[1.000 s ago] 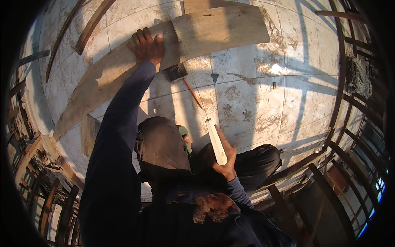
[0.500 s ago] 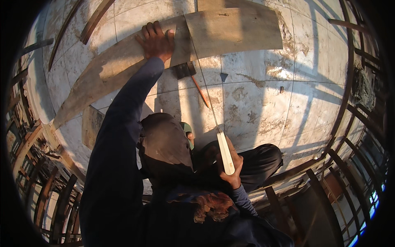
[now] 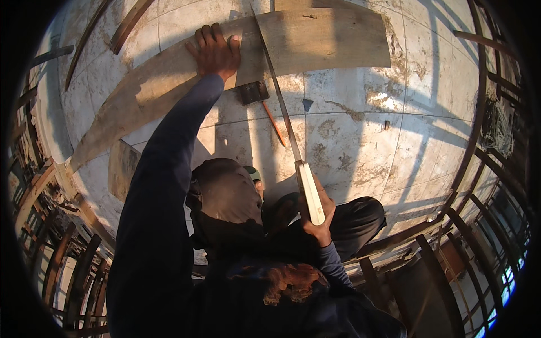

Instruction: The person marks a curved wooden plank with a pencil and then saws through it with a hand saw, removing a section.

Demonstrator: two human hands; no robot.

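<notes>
My left hand (image 3: 215,55) presses on a long curved plywood board (image 3: 332,39) with its fingers spread. My right hand (image 3: 318,219) grips the pale handle (image 3: 309,191) of a handsaw, whose long narrow blade (image 3: 284,110) reaches across the board to the right of my left hand. Below the board's edge lie a dark flat block (image 3: 249,97) and an orange stick (image 3: 274,125). Under my bent legs, part of a green sandal (image 3: 252,173) shows with a foot.
Dirty white tiles (image 3: 349,141) form the floor, with a small dark scrap (image 3: 307,105) on it. Another board piece (image 3: 121,163) lies at left. Loose curved timbers (image 3: 129,25), wooden framing (image 3: 451,265) and a pale tangled bundle (image 3: 496,118) surround the work area.
My right hand and the saw have moved right and slightly forward, with the blade now reaching farther up across the board. My left hand stays on the board, a little higher in view.
</notes>
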